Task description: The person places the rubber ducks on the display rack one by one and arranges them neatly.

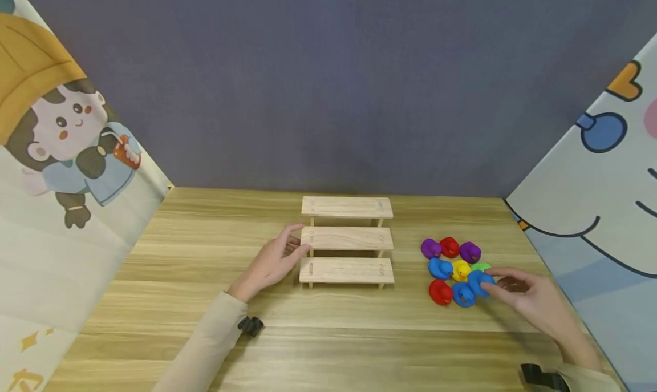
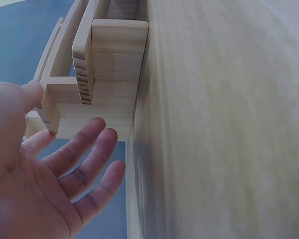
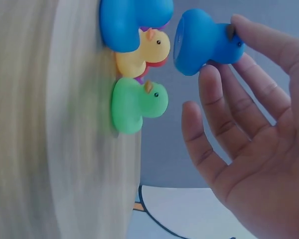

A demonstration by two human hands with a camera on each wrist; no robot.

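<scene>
The person's right hand is lying low over the near right part of the wooden worktop, and it is pinching a blue duck between the thumb and the fingers. In the right wrist view this blue duck is lifted clear of the wood, smooth and rubbery, with a round body, a flat base and a small dark beak under the fingertips. It is being held at the near right edge of a tight cluster of small ducks. Just beside it a green duck and a yellow duck are sitting on the worktop, both with orange beaks and tiny black eyes. Nearer to the person, a red duck and another blue one are resting side by side. Farther back in the cluster two purple ducks are standing with a second red one between them.

The left hand is resting open in the middle of the worktop, its fingers straight and relaxed, holding nothing. Its fingertips are touching the left end of a small stepped shelf of pale wood with three tiers, each higher one farther back. Behind everything a plain grey-blue wall is standing.
</scene>
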